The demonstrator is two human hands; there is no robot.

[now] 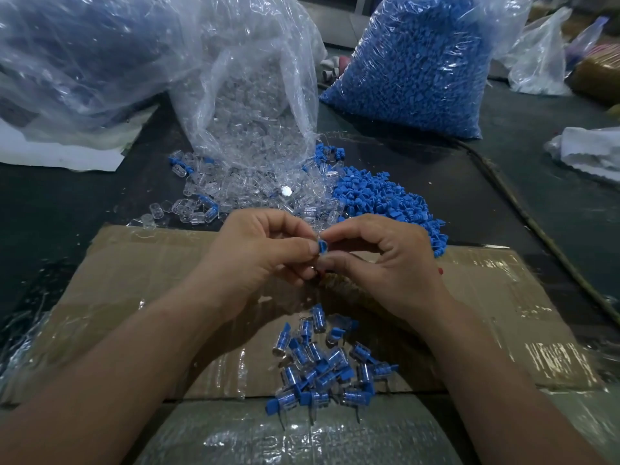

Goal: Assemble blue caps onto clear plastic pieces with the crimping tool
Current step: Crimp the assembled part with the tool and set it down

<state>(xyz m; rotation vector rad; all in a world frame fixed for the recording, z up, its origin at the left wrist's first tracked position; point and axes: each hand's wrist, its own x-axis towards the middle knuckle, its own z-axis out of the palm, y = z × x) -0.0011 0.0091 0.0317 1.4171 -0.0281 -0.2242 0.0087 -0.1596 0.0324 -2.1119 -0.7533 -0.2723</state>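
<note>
Blue caps [419, 78] fill the large plastic bag [503, 18] standing at the far right of your bench. The bag of clear pieces [255, 95] stands to its left with its mouth open toward you. Loose clear pieces [235, 193] spill out in front of it and touch a loose heap of caps [379, 196] on their right. A taped cardboard sheet [134, 263] covers the surface nearest you. On it, below your wrists, rests a small pile of finished assemblies [322, 364]. No crimping tool is in view.

Caution: the part in hand is small and is held only at the fingertips, above the cardboard.
- If the cap enters tilted, it will probably jam or seat unevenly.
- If the pinch slackens, the part will likely drop among the finished assemblies and pass for one.
- The two stock heaps touch, so a careless reach may bring back the wrong part.

Your left hand [255, 256] and right hand [385, 260] meet at centre with every finger curled. The left thumb [302, 248] and forefinger pinch one blue cap [322, 246]. The right thumb and forefinger [339, 231] close on the same cap from the other side. The fingertips hide whether a clear piece sits between them, so this cannot be told.
</note>
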